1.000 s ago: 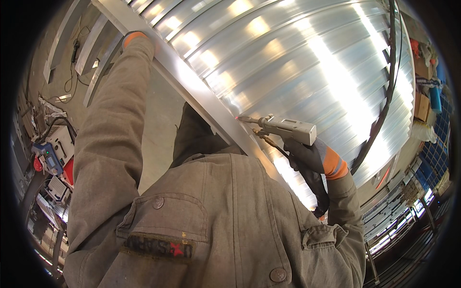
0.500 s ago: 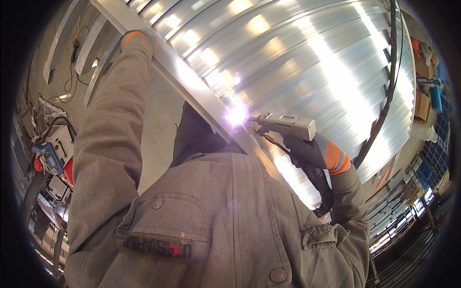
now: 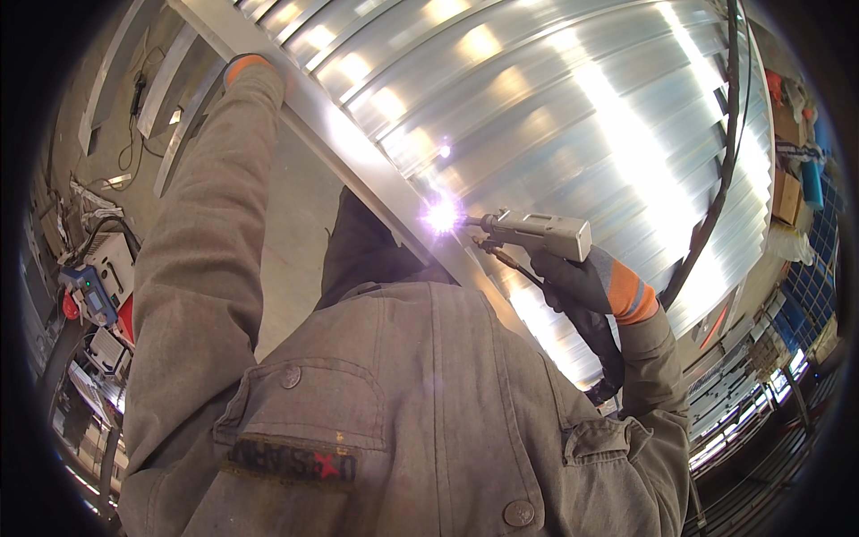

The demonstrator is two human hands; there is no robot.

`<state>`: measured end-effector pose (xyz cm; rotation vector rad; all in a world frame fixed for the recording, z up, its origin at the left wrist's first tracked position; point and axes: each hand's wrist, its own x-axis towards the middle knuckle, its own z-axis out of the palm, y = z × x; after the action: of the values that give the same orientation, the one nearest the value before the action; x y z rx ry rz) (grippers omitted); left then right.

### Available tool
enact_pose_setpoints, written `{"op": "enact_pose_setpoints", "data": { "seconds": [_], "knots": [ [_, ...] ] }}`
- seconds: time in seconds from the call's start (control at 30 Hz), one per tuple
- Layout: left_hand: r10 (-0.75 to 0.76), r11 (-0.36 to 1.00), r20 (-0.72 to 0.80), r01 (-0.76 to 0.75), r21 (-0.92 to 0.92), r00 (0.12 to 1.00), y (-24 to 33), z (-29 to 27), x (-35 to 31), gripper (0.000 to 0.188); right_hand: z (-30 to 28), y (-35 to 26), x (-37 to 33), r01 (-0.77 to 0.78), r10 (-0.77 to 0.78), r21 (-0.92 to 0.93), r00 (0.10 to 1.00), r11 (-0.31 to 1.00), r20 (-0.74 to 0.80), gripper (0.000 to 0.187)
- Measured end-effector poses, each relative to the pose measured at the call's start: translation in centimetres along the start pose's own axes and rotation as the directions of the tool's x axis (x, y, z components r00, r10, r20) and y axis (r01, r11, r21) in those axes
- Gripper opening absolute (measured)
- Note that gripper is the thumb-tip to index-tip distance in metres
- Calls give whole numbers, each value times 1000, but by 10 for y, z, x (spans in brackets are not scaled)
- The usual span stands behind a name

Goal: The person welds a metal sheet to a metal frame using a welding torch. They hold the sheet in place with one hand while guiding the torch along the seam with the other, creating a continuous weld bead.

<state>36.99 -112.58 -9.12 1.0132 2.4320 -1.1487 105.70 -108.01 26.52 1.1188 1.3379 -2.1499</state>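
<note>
- Right hand point(image 3: 580, 285): gloved, wrapped around welding gun point(image 3: 541, 234)
- Gun: nozzle point(image 3: 476, 221) at bright arc point(image 3: 440, 215), where metal edge rail point(image 3: 344, 132) meets ribbed panel point(image 3: 546, 134)
- Left hand point(image 3: 245, 66): by rail, mostly hidden, can't tell grip

Left arm point(image 3: 201, 215): nearly straight, reaching long to upper left; sleeve point(image 3: 192, 331) creased most toward the elbow.
Left grip point(image 3: 245, 65): at the far end of the arm; little beyond the orange cuff shows, so finger pose unreadable.
Right arm point(image 3: 660, 380): bent sharply at the elbow, tucked near the torso point(image 3: 385, 403); forearm foreshortened.
Right grip point(image 3: 586, 285): gloved, dark fingers point(image 3: 558, 279) curled in; orange cuff point(image 3: 637, 302) banded with grey.
Torso: fills lower centre, jacketed.
Leg point(image 3: 365, 237): dark trouser beyond the jacket hem, partly seen.
</note>
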Motion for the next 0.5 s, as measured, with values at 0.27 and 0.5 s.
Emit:
{"op": "enact_pose_setpoints", "data": {
  "seconds": [0.27,0.5],
  "knots": [
    [3,1000,1,-3,2,1000,0,0,2,52,0,-4,-8,-37,38,-18,999,999,2,55],
    [7,1000,2,-7,4,1000,-2,0,4,53,7,-24,-6,167,-162,-140,986,976,45,59]
  ]
}}
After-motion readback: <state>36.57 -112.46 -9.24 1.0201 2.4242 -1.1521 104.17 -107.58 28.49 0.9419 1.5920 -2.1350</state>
